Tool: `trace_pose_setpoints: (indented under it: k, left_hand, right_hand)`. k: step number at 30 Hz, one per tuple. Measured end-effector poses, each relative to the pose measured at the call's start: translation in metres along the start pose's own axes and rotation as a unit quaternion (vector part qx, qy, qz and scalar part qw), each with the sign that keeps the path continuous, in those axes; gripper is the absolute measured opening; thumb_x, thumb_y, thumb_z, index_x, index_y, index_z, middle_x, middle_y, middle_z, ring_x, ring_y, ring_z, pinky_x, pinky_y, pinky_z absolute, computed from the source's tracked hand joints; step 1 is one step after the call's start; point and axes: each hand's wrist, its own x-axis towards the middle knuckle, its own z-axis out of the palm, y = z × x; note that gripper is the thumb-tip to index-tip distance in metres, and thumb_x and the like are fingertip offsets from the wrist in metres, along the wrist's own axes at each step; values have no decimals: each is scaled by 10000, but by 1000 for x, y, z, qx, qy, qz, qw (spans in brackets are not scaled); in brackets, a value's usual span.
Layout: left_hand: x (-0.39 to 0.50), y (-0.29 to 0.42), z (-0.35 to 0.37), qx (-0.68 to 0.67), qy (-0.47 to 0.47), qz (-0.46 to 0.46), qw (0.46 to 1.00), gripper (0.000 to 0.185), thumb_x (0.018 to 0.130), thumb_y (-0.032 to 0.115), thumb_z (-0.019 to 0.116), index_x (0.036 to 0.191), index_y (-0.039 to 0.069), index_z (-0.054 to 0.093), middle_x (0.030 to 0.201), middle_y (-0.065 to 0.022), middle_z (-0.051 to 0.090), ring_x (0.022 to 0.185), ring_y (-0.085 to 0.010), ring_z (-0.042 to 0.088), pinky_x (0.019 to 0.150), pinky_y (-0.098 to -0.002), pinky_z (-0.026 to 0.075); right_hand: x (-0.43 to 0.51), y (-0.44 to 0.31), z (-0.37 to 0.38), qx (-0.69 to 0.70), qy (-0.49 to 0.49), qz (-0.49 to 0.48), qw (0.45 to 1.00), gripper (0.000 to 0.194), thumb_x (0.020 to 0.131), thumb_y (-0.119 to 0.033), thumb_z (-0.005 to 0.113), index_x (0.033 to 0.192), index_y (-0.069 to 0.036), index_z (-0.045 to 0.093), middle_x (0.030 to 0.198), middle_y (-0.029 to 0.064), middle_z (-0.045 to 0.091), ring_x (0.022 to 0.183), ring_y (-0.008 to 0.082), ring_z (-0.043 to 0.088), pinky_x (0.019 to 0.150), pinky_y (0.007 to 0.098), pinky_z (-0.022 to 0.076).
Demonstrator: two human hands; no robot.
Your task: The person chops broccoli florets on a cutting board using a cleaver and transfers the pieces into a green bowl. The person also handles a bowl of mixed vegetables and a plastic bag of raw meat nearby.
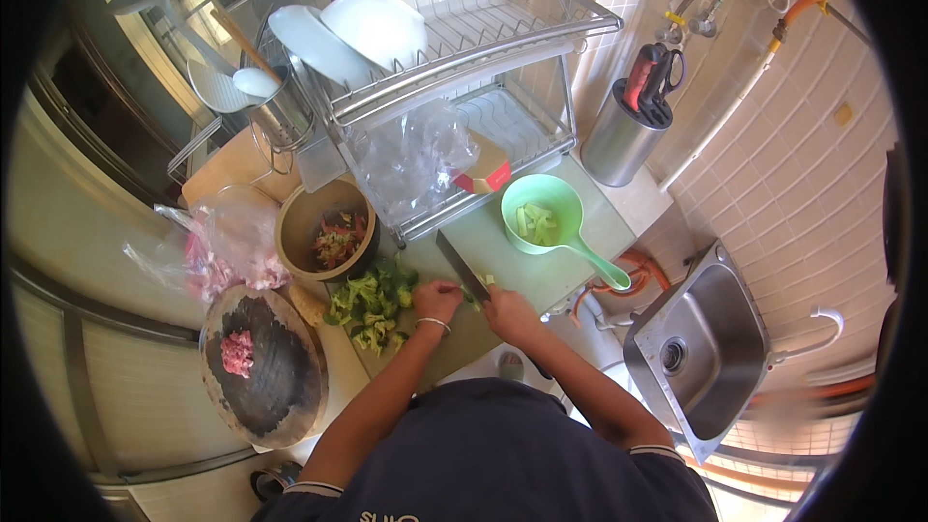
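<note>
My right hand (510,313) grips a kitchen knife (462,265), its blade pointing up and away to the left over the pale green countertop (464,348). Close by on the left, my left hand (438,302) has its fingers bent inward at a green vegetable piece (471,297) beside the blade; whether they pinch it, I cannot tell. A bracelet circles that wrist. Cut broccoli florets (373,304) lie heaped just left of my left hand. Beyond the knife, a light green plastic ladle (542,192) holds pale green vegetable pieces (536,223).
Left stand a brown pot (288,235) with chopped scraps, plastic-bagged meat (235,254), and a round wooden chopping block (312,377) bearing minced meat (237,353). A dish rack (464,105) rises behind. At right are a knife holder (627,138) and a steel sink (714,348).
</note>
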Motion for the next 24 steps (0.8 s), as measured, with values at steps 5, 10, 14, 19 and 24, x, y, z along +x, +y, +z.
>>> trace_pose_setpoints:
  k: [5,10,14,19,24]
  left_hand:
    - [7,-21,7,-13,15,-28,999,141,635,133,748,727,32,713,675,-87,691,608,-152,653,620,-286,515]
    - [5,-13,6,4,23,-41,999,137,631,135,754,705,32,703,663,-87,685,598,-152,646,611,-289,511]
    - [4,-12,5,15,24,-33,999,137,630,136,756,696,31,698,649,-88,678,586,-157,641,606,-293,510]
    - [1,-4,0,45,14,-7,999,127,636,126,748,702,30,697,653,-84,679,587,-160,641,604,-292,509]
    - [-4,11,-7,75,-7,-6,997,124,638,122,748,713,36,701,673,-85,685,602,-165,646,614,-293,509]
  right_hand:
    - [-23,-11,-6,-55,-8,-4,998,158,865,-139,507,908,13,512,743,246,618,676,435,612,622,538,482]
    - [-40,-13,-5,-65,-29,26,997,159,872,-147,488,921,3,503,773,236,624,674,438,611,625,540,483]
    - [-41,-8,-2,-36,-32,28,998,173,874,-157,489,932,6,497,792,250,623,686,449,606,627,543,478]
    - [-29,0,7,18,-29,33,999,192,865,-150,522,925,28,481,761,282,605,696,477,585,631,560,461]
    - [-20,-3,11,63,-12,43,997,190,855,-132,548,912,33,475,721,293,590,685,486,576,624,567,451]
